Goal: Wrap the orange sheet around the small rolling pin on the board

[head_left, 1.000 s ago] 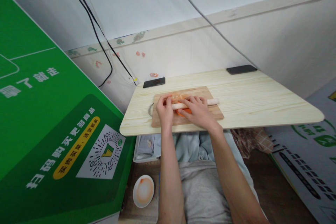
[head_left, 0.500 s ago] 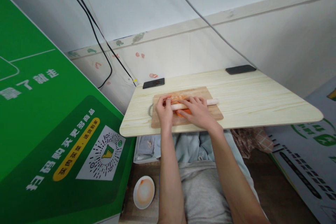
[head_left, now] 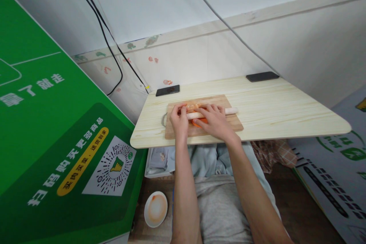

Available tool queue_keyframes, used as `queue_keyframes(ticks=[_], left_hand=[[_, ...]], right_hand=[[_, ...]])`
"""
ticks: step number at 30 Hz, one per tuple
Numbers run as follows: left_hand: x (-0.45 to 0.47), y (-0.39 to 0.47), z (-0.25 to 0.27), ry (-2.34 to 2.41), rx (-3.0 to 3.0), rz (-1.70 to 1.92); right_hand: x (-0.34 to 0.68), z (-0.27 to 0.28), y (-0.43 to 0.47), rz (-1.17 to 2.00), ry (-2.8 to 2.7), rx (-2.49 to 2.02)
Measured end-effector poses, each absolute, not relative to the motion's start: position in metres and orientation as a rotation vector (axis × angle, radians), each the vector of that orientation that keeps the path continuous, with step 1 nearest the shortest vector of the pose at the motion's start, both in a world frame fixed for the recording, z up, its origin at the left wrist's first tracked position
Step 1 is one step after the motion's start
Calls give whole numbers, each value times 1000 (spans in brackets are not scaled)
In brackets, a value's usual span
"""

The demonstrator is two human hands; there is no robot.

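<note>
A pale wooden rolling pin [head_left: 231,111] lies crosswise over a wooden cutting board [head_left: 235,125]. Curled around the pin's left end is my left hand [head_left: 178,119], its fingertips drawn together. My right hand [head_left: 214,120] lies over the middle of the pin, fingers draped across it and the thumb on the near side. Beyond the pin, between my hands, shows an orange mass under shiny clear plastic [head_left: 193,107]. A smooth orange patch [head_left: 201,123] shows on the near side by my right thumb; my hands hide the rest.
The board rests on a light wood-grain table [head_left: 286,114]. Two dark phones, a left one [head_left: 167,90] and a right one [head_left: 262,76], lie along the back edge. Below left are a white bowl with orange residue [head_left: 156,209] and a white box [head_left: 158,160]. A green panel [head_left: 71,133] stands left.
Almost nothing differs. Both hands and the rolling pin keep their places on the board; the camera view has shifted very slightly.
</note>
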State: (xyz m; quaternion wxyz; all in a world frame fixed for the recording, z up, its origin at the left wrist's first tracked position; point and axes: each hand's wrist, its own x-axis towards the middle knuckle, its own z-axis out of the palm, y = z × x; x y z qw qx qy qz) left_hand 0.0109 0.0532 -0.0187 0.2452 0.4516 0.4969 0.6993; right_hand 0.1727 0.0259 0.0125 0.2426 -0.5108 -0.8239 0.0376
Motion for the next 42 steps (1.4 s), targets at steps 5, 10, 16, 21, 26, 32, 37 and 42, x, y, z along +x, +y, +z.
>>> queue_keyframes(ticks=[5,10,16,21,26,32,37,42], left_hand=[[11,53,-19,1355,1236,1908],[11,52,-19,1345,1239,1917],[11,53,-18,1369,1245,1898],[11,53,-19,1369,1247,1896],[10,54,-20,1363,1246,1903],[11,52,-19,1350,1238,1902],[13,50,-17,1342,1215,1908],[11,52,-19,1344,1240,1914]], right_hand=[[173,12,25,93,-2256,-1405],[172,15,23,107,-2266,-1410],[172,13,25,108,-2256,-1405],[173,12,26,104,-2246,-1378],[173,13,24,121,-2254,-1378],[177,14,22,148,-2290,-1368],[180,15,20,169,-2328,-1353],[176,14,22,128,-2294,-1382]])
